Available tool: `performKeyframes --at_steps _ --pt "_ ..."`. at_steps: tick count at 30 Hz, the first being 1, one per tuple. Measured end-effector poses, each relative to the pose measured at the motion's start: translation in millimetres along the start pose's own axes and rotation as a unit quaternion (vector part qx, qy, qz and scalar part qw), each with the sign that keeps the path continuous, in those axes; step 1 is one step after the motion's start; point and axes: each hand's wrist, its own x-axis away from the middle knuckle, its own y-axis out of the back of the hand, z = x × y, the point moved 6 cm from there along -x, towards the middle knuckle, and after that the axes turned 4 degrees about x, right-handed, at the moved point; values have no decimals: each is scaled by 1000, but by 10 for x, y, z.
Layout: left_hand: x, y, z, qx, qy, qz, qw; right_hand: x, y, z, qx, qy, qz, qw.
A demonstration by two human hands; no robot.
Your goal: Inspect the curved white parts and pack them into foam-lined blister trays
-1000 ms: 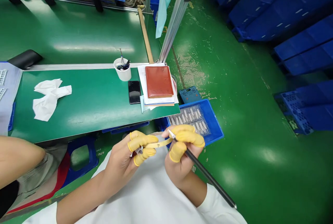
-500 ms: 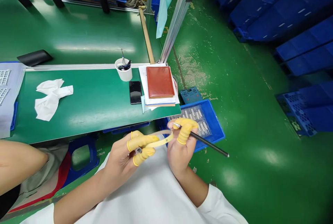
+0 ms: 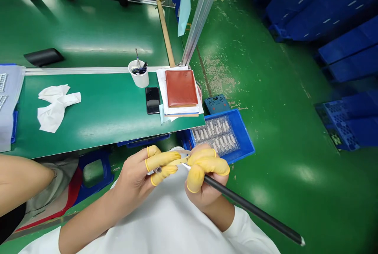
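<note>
Yellow finger cots (image 3: pixel 162 161), pale-yellow strip (image 3: pixel 183 160), black stylus (image 3: pixel 251 206).

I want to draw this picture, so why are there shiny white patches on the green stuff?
In the head view, pale glare bands lie across the green workbench and the green floor; the wide view also bends things, so the metal post looks tilted.

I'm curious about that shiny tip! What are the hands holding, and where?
The right hand pinches a thin black tool near its pointed end with yellow-capped fingers; the left hand holds a thin pale band in its fingers.
</note>
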Motion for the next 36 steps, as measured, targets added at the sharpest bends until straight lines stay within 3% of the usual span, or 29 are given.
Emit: performKeyframes --at_steps 3,36 --pt "-2 13 -2 -10 2 3 1000 -17 11 64 -17 37 -13 999" --pt "69 -19 32 45 22 15 999 -28 -17 40 -58 -17 6 998"
